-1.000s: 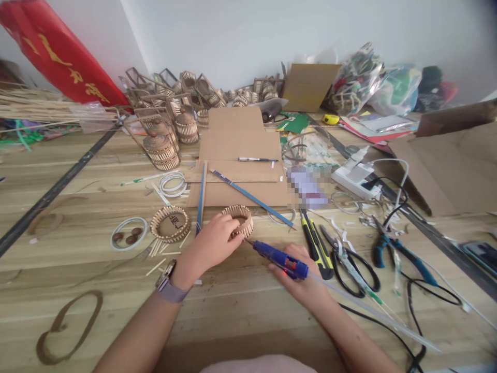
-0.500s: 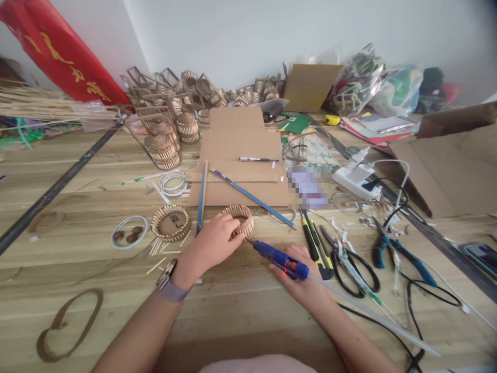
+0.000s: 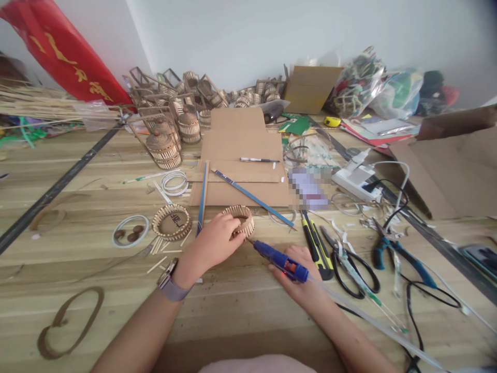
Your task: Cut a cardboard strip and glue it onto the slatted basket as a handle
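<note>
My left hand (image 3: 217, 235) is closed on the near left side of a small round basket (image 3: 247, 221) ringed with short pale sticks. My right hand (image 3: 301, 272) grips a blue glue gun (image 3: 275, 259), its nozzle close to the basket's near wall beside my left fingertips. A clear glue stick (image 3: 373, 313) trails from the gun's back end. To the left rests a second stick-ringed basket (image 3: 155, 224) with a printed cardboard bottom. Loose short sticks (image 3: 158, 245) lie below it. A white ring (image 3: 147, 228) around several brown beads (image 3: 134, 237) is further left.
Cardboard sheets (image 3: 240, 145) carry a pen (image 3: 258, 160) and a blue strip (image 3: 254, 198). Right of my hand lie a yellow-black cutter (image 3: 316, 248), scissors (image 3: 351, 269) and pliers (image 3: 404, 259). A power strip (image 3: 357, 181) with cables sits behind. Finished lidded baskets (image 3: 163, 147) stand at the back left.
The view has shifted very slightly. Both hands, the basket and the glue gun hold nearly the same positions; the clear glue stick's far end sits a little lower.
</note>
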`<state>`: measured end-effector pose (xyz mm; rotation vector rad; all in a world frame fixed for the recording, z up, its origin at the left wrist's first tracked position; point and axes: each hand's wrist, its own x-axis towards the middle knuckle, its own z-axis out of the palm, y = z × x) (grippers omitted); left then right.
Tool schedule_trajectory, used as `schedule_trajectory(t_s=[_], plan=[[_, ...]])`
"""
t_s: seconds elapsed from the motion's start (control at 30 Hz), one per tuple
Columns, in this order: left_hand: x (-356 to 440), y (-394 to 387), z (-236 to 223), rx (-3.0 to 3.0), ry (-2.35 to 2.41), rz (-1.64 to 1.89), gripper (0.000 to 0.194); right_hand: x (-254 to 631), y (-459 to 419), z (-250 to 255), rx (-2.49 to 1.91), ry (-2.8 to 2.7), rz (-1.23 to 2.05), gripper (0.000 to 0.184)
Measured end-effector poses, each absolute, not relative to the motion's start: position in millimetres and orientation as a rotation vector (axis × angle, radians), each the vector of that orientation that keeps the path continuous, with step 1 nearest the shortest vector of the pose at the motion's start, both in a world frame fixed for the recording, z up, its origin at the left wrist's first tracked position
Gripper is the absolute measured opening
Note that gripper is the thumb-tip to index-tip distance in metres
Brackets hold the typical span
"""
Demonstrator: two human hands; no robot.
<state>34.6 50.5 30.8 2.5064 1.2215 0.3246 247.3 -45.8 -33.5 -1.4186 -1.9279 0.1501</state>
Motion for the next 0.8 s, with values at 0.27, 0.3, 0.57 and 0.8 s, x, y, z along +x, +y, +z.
schedule_trajectory(t_s=[0.27,0.3,0.57,0.8], plan=[[37,47,36,2.387,1.329,0.316,0.028,249,-46,-30,-1.332,-2.017,0.012,0.019],[37,46,37,2.373,1.342,0.318,0.028,250,-47,-30,-1.326,-2.038,0.006,0.016],[41,45,43,2.267,1.43,0.267,0.03,251,-49,-33,-1.335,-2.061,-0.052,0.009],[39,45,44,2.201,1.43,0.298,0.027,251,-49,-31,-1.307,-2.06,-0.055,0.013]])
